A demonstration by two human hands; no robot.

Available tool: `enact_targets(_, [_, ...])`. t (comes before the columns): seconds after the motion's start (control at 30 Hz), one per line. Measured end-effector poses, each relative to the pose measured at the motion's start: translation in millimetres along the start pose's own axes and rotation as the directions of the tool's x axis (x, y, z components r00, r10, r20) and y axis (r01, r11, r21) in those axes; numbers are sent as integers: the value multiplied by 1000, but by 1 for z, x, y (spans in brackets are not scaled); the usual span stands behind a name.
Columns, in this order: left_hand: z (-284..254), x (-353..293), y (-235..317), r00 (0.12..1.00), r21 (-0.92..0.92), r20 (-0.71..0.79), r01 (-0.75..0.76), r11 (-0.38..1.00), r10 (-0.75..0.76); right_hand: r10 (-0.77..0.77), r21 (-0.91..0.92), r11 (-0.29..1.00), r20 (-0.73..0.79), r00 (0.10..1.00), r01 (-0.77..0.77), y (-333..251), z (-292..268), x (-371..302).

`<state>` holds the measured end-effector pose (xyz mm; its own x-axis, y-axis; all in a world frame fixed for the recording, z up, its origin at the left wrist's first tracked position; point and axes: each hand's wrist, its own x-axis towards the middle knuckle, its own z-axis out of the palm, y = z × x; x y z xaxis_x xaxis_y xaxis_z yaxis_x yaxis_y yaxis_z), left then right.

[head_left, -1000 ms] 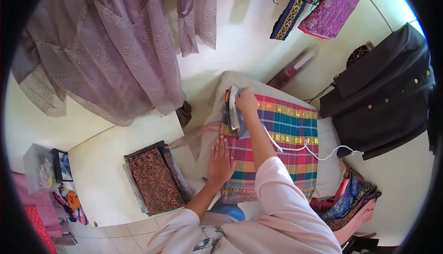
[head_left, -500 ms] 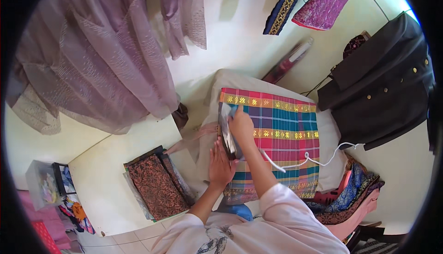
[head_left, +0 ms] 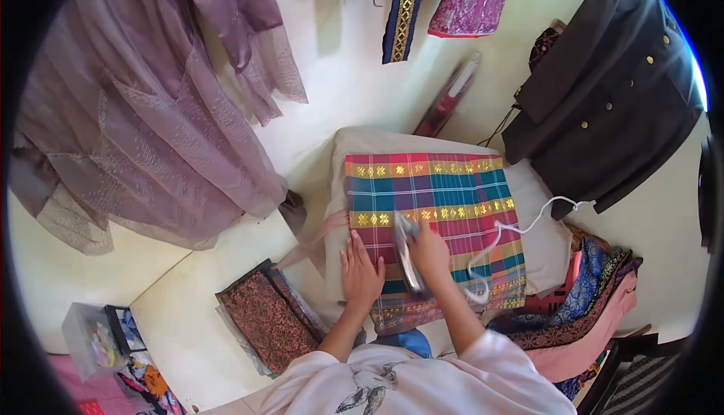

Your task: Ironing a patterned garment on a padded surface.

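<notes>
Your right hand point(head_left: 432, 258) clasps the iron point(head_left: 406, 263), its length pointing away; leftward, your open left hand point(head_left: 363, 275) rests on checked cloth point(head_left: 445, 183).

Bare left hand point(head_left: 363, 278): flat, palm down, lower centre
Bare right hand point(head_left: 431, 255): gripping, right of lower centre

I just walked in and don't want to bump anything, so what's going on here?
A person's right hand grips an iron over a plaid cloth with gold motifs, spread on a pale-covered surface. The left hand lies flat at the cloth's left edge. A white cord trails off to the right, toward a hanging dark jacket.
</notes>
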<state>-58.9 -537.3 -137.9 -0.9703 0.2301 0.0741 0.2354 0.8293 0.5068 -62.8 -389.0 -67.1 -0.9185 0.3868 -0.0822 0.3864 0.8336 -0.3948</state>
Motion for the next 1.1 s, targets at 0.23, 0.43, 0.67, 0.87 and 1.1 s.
enact_targets(0.23, [-4, -1, 2, 998, 124, -8, -54, 991, 56, 91, -61, 994, -62, 994, -95, 6, -3, 9])
enact_targets(0.43, [-6, -3, 26, 986, 249, 100, -152, 957, 131, 53, -8, 998, -220, 974, -56, -3, -1, 147])
enact_targets(0.67, [21, 12, 18, 908, 426, 198, -419, 802, 369, -55, 9, 998, -236, 970, 59, 6, 22, 178])
enact_targets(0.87, [9, 47, 59, 906, 250, 412, -213, 944, 96, -57, -1, 998, -125, 991, 57, 78, -26, 31])
enact_targets(1.1, [56, 19, 96, 983, 168, 151, -133, 977, 108, 59, 1, 998, -34, 998, -59, 103, -57, -7])
